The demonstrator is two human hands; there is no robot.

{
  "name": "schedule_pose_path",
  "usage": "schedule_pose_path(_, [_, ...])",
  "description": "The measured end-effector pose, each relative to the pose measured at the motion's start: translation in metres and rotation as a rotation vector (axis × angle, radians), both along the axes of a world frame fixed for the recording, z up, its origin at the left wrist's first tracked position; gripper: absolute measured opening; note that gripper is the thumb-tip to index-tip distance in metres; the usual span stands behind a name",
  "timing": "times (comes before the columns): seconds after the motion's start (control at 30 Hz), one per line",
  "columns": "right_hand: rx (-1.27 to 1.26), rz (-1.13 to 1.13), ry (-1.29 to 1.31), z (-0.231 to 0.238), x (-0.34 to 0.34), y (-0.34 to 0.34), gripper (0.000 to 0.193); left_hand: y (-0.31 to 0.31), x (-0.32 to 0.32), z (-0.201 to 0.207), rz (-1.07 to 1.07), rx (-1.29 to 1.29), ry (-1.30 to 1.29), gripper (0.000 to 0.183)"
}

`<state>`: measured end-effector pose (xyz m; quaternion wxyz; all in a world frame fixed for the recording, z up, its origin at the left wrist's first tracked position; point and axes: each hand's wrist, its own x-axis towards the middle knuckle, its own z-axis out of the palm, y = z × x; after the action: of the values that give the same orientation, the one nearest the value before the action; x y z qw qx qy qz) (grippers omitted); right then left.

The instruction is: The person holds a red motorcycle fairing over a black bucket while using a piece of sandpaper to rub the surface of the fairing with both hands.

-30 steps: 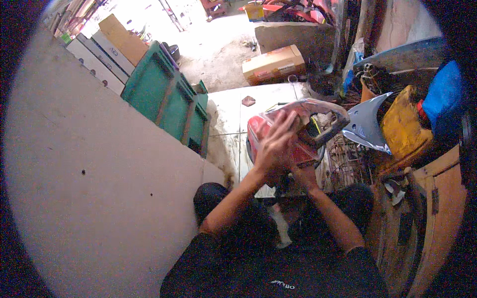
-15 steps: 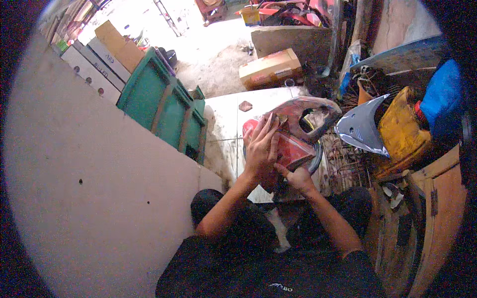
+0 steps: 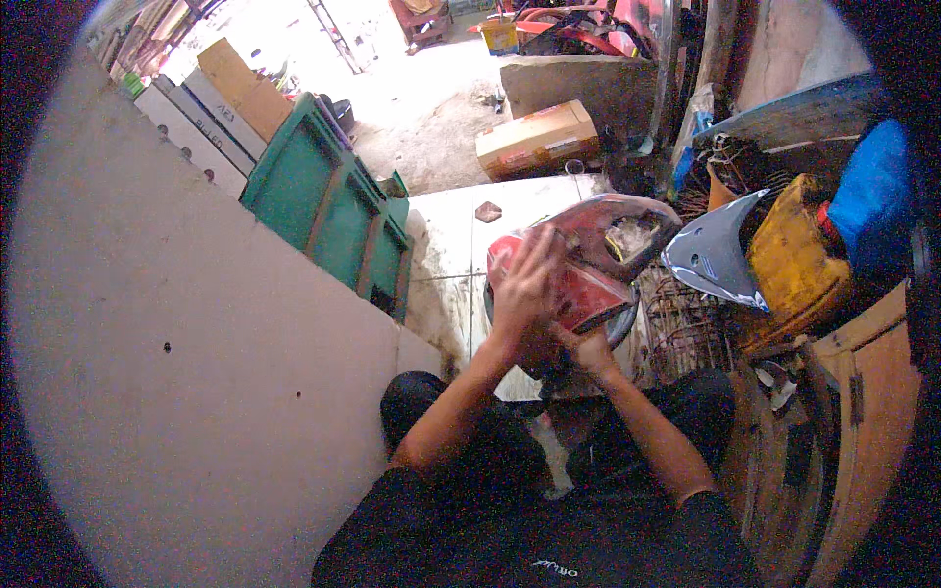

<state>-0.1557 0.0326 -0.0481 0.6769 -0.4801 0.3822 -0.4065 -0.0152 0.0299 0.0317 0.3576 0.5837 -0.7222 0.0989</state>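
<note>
A scuffed red motorcycle body panel (image 3: 592, 297) lies in front of me, with a large opening on its right-hand part. My left hand (image 3: 525, 296) rests on its red face, fingers stretched out and somewhat smeared by motion. Whether something thin lies under those fingers is hidden. My right hand (image 3: 586, 351) grips the panel's near edge, thumb on top and the other fingers mostly out of sight. Beneath the panel shows a dark round rim (image 3: 623, 325). A grey motorcycle panel (image 3: 716, 253) leans just to the right.
White tiles (image 3: 441, 235) with a brown diamond shape (image 3: 487, 211) lie underneath. A pale wall (image 3: 196, 412) and green cabinet (image 3: 323, 206) bound the left. A cardboard box (image 3: 537, 140) stands ahead. At right are a yellow jerrycan (image 3: 799, 265), metal grating (image 3: 691, 323) and wooden frame (image 3: 872, 392).
My left hand has shifted slightly up and right across the panel and is now blurred. My right hand keeps its hold at the near edge. The whole view has moved a little.
</note>
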Motion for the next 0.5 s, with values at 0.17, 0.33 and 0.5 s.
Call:
schedule_pose_path(0.17, [-0.580, -0.100, 0.159, -0.063, -0.019, -0.017, 0.063, 0.006, -0.029, 0.009, -0.009, -0.108, 0.187, 0.030])
schedule_pose_path(0.33, [-0.198, 0.234, 0.391, 0.033, -0.002, 0.005, 0.067, 0.023, -0.017, -0.001, 0.085, -0.120, -0.004, 0.034])
schedule_pose_path(0.5, [-0.556, 0.066, 0.323, -0.040, -0.018, -0.013, 0.060, 0.013, -0.033, -0.003, 0.047, -0.143, 0.073, 0.031])
